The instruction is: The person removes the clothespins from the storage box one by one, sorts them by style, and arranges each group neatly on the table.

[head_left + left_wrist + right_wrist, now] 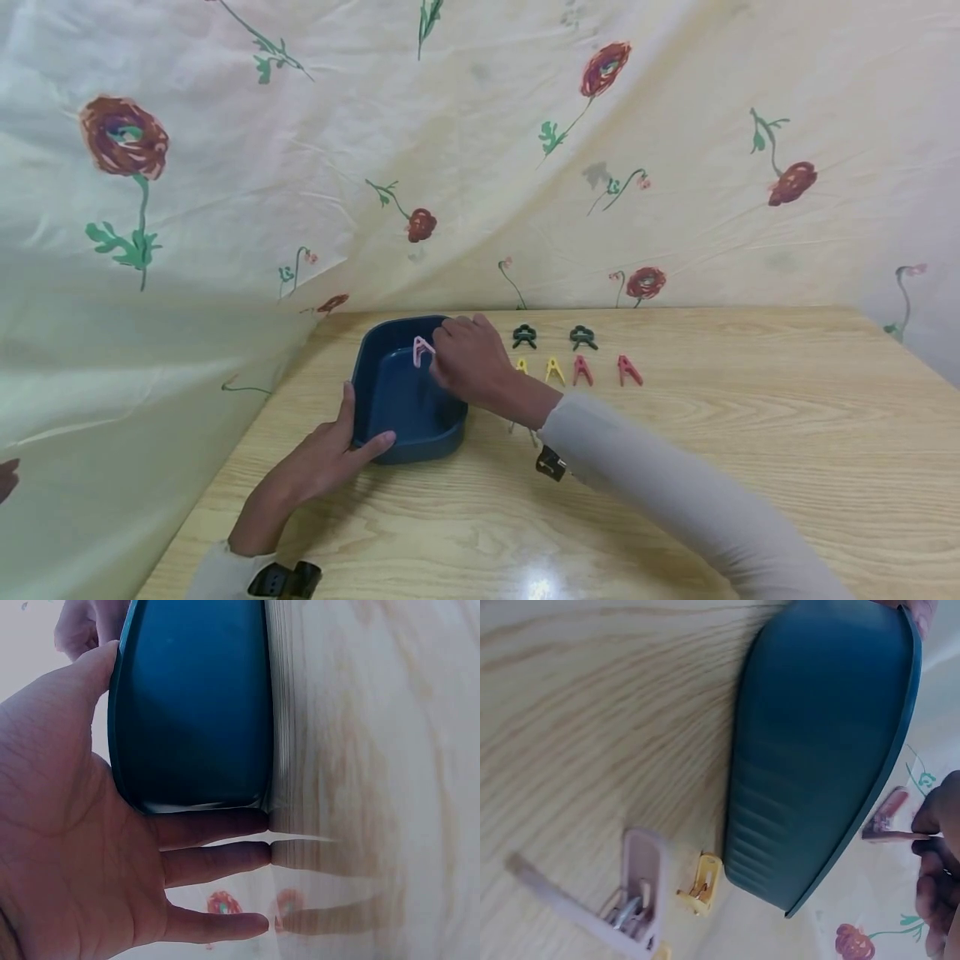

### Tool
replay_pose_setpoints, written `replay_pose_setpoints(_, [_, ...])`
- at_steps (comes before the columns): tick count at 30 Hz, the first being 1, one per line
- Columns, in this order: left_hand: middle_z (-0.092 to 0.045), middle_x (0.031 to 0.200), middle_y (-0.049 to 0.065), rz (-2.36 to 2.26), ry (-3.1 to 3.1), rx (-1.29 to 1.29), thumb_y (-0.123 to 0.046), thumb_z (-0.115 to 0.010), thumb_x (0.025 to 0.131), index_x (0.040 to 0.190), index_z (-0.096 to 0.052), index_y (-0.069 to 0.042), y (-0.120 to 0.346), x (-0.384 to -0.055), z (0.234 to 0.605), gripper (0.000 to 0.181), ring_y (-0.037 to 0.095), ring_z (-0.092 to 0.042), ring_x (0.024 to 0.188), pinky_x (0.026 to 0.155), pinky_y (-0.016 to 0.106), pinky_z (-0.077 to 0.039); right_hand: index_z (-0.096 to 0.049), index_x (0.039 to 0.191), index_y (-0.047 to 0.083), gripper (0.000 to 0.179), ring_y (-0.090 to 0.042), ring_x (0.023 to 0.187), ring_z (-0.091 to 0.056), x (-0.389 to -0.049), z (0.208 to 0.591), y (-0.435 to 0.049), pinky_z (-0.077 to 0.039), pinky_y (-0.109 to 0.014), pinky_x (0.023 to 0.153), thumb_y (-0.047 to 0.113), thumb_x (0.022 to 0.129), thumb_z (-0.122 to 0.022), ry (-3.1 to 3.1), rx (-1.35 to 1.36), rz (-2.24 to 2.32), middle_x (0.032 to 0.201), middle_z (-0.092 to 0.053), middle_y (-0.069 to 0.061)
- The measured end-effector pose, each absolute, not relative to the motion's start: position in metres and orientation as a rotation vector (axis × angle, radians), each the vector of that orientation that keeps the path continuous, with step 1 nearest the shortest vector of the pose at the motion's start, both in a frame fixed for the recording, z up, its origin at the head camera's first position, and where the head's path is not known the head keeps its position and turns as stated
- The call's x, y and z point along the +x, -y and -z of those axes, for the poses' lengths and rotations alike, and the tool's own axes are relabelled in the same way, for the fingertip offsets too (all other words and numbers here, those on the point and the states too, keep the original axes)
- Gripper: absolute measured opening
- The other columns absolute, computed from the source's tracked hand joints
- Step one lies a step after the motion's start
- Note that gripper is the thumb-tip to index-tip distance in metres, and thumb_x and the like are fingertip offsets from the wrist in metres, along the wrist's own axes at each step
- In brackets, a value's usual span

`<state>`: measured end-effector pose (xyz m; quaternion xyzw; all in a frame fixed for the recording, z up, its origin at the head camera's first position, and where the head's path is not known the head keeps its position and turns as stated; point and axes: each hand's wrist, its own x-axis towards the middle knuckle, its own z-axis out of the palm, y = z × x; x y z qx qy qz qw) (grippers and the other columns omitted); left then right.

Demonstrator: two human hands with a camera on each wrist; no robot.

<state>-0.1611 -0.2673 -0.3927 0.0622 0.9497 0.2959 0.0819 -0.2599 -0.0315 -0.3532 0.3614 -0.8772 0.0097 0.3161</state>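
A pale pink clothespin (422,351) is pinched in my right hand (474,360), held above the dark blue bin (420,450). The right wrist view also shows this pink clothespin (887,817) between thumb and fingers, past the bin's rim. My left hand (322,458) rests against the bin's near left corner. Its thumb (101,664) touches the rim while the other fingers (214,864) stretch out straight along the outer side. The part of the bin's floor that shows in the head view is bare; my right hand covers the far right part.
Right of the bin lie two yellow clothespins (554,371), two red clothespins (582,370) and two dark green clips (524,336). Another pale clothespin (641,892) lies beneath my right forearm. A flowered cloth (480,167) hangs behind the wooden table (750,433).
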Motion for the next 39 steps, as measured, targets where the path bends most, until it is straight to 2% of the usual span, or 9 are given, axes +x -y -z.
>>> replay_pose_setpoints(7, [-0.030,0.153,0.035,-0.881,-2.838,0.179,-0.066,-0.048,0.096,0.155,0.020,-0.005,0.267,-0.162,0.392,0.109,0.048,-0.046,0.131,0.105,0.061,-0.036,-0.056,0.072,0.010,0.019,-0.019,0.063,-0.046,-0.260,0.360,0.018,-0.033,-0.034,0.061,0.017,0.089,-0.061,2.150,0.933,-0.223,0.069,-0.048,-0.001])
replay_pose_setpoints(15, [-0.029,0.152,0.037,-0.870,-2.840,0.195,-0.063,-0.050,0.096,0.155,0.020,-0.004,0.267,-0.159,0.392,0.109,0.050,-0.044,0.132,0.105,0.062,-0.036,-0.057,0.072,0.011,0.016,-0.018,0.064,-0.048,-0.264,0.366,0.002,-0.033,-0.036,0.062,0.013,0.088,-0.062,2.095,0.919,-0.297,0.069,-0.050,0.000])
replay_pose_setpoints(32, [-0.030,0.151,0.039,-0.843,-2.857,0.205,-0.065,-0.047,0.096,0.154,0.021,-0.004,0.267,-0.162,0.394,0.109,0.050,-0.042,0.133,0.105,0.062,-0.034,-0.053,0.070,0.009,0.016,-0.018,0.059,-0.040,-0.264,0.377,-0.028,-0.031,-0.034,0.060,0.009,0.084,-0.061,2.051,0.870,-0.393,0.067,-0.045,0.001])
replay_pose_setpoints(39, [-0.029,0.151,0.039,-0.836,-2.856,0.202,-0.064,-0.048,0.096,0.155,0.020,-0.003,0.267,-0.160,0.393,0.109,0.051,-0.041,0.133,0.105,0.062,-0.034,-0.057,0.070,0.007,0.015,-0.019,0.061,-0.045,-0.265,0.380,-0.041,-0.034,-0.035,0.059,0.008,0.084,-0.063,2.034,0.833,-0.401,0.068,-0.049,-0.001])
